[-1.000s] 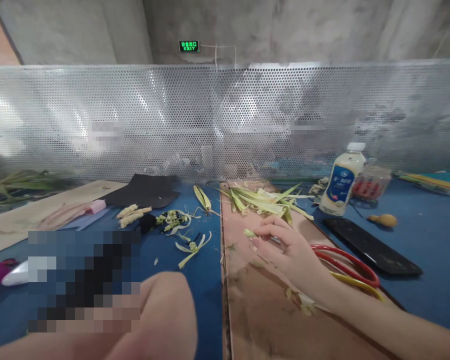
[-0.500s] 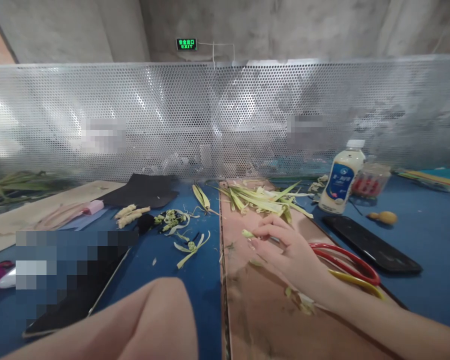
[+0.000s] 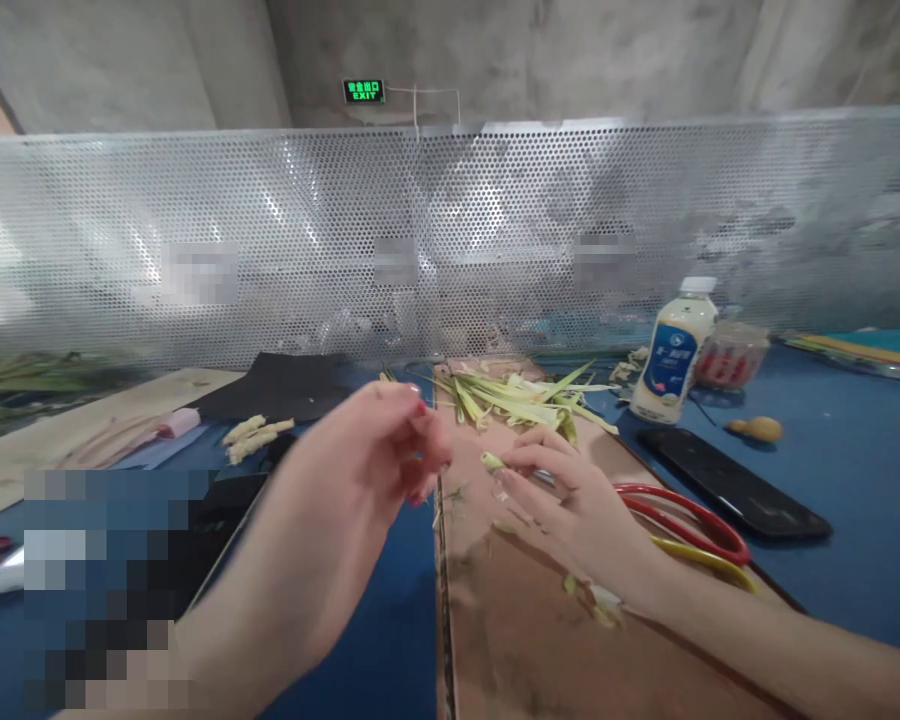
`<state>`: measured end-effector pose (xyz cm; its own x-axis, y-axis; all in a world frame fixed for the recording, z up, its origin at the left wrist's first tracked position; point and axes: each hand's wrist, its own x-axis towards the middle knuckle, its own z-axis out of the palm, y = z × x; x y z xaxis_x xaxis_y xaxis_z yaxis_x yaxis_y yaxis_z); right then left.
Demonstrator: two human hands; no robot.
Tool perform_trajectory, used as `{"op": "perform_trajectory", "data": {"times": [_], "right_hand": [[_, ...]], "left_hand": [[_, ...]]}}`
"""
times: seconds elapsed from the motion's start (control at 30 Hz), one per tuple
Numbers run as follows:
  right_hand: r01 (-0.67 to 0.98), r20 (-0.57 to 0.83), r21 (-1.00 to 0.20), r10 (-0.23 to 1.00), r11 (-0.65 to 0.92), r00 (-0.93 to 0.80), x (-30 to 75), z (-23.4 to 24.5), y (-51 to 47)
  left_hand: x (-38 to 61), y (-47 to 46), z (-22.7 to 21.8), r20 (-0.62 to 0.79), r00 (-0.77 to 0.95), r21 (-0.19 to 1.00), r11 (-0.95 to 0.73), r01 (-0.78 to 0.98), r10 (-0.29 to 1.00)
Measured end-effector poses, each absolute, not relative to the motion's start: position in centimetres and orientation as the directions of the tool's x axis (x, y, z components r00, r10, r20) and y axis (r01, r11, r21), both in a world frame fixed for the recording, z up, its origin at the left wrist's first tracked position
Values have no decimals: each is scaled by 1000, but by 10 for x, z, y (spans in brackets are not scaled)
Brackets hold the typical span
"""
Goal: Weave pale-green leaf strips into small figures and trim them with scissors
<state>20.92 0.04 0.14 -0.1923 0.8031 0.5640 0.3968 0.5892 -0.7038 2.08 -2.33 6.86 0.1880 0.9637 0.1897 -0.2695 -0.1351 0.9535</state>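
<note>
Hands first: the right hand (image 3: 570, 495) lay on the brown board (image 3: 540, 640), thumb and forefinger pinched on a short green stem piece (image 3: 493, 461) near the board's left edge. Just left of it the left hand (image 3: 367, 450) hovered above the bench (image 3: 855, 480), fingers curled inward; blur hid whether it held anything. Leaf strips (image 3: 525, 395) lay piled at the board's far end. Red-handled scissors (image 3: 682, 515) lay just right of the right hand, with a black phone (image 3: 731, 482) and a white bottle (image 3: 671, 352) farther right.

A board (image 3: 540, 640) lies along the middle of the table (image 3: 855, 470), with leaf strips (image 3: 521, 395) piled at its far end, the right hand (image 3: 570, 495) on it before them pinching a leaf piece (image 3: 493, 461), the left hand (image 3: 367, 465) raised just left, and a phone (image 3: 735, 480) to the right with a bottle (image 3: 671, 355) behind it.
</note>
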Motion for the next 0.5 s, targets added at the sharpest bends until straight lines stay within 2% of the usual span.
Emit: {"op": "perform_trajectory", "data": {"times": [0.07, 0.1, 0.2, 0.3, 0.5], "right_hand": [[417, 591, -673, 783, 610, -193, 210, 2, 0], [431, 603, -653, 772, 622, -201, 210, 1, 1], [460, 630, -586, 732, 667, -260, 212, -2, 2], [471, 628, -541, 707, 697, -326, 213, -5, 1], [517, 603, -494, 704, 699, -376, 214, -5, -1]], "left_hand": [[37, -10, 52, 154, 105, 979, -137, -153, 982], [43, -2, 42, 120, 116, 982, -101, -158, 986], [52, 14, 13, -25, 350, 943, 138, -302, 937], [48, 14, 1, -20, 541, 873, 278, -401, 841], [41, 7, 5, -21, 579, 852, 318, -416, 815]]}}
